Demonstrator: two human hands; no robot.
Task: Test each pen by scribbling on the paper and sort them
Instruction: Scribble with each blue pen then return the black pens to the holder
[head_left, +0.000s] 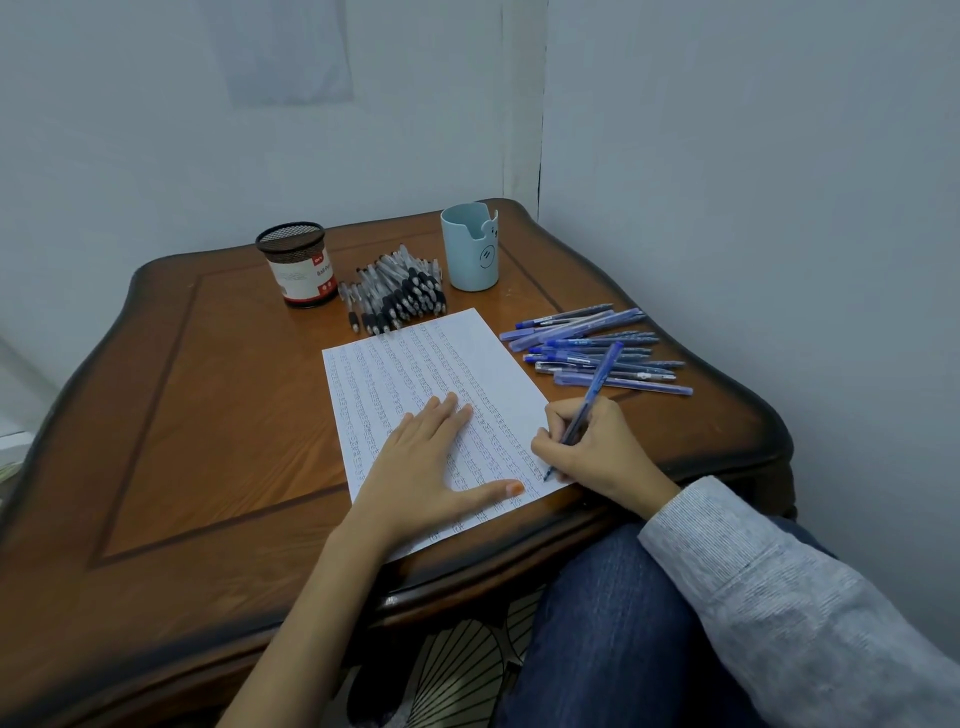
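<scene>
A white sheet of paper (415, 364) covered in rows of scribbles lies on the wooden table (208, 389). My left hand (426, 467) presses flat on the sheet, fingers spread. My right hand (592, 447) grips a blue pen (597, 382) in a writing hold, its tip touching the paper's right edge near the bottom. A pile of black pens (395, 293) lies behind the paper. Several blue pens (597, 345) lie in a loose heap to the right of the sheet.
A dark mesh pen cup (296, 270) with a red-and-white label stands at the back left of the pens. A light blue cup (470, 249) stands at the back right. Walls close in behind and to the right. My knee sits below the table's front edge.
</scene>
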